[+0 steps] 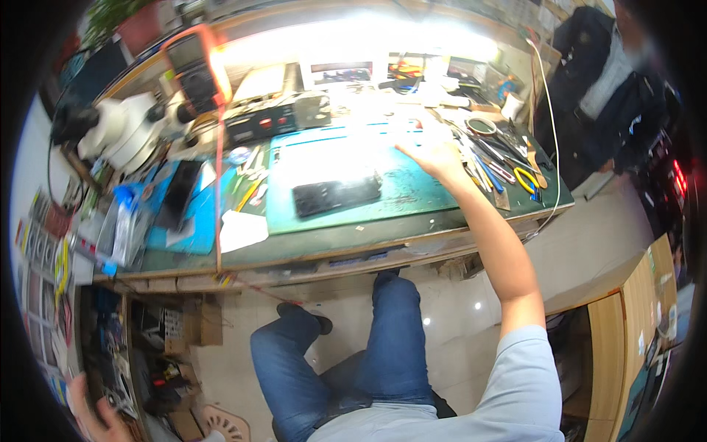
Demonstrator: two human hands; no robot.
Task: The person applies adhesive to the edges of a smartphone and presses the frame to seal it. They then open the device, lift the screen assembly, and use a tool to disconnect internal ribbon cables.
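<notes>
My right hand (440, 156) reaches over the right part of a green work mat (412, 202), its thumb stretched out to the left. Glare from the lamp washes out its other fingertips, and nothing shows in its grasp. Beside it lie several hand tools, among them yellow-handled pliers (526, 179). A black phone-like slab (337, 195) rests on the mat, left of that hand. Far down at the lower left, my left hand (96, 416) is held away from the bench with thumb and fingers apart, beside a shelf of parts (121, 368).
A bright tube lamp (353, 40) spans the bench's back. To the left stand a microscope (125, 132), a red-framed multimeter (195, 70) and a blue mat (195, 228) bearing a dark phone (179, 195). A white cable (554, 125) hangs at the right, near a person in dark clothes (589, 81).
</notes>
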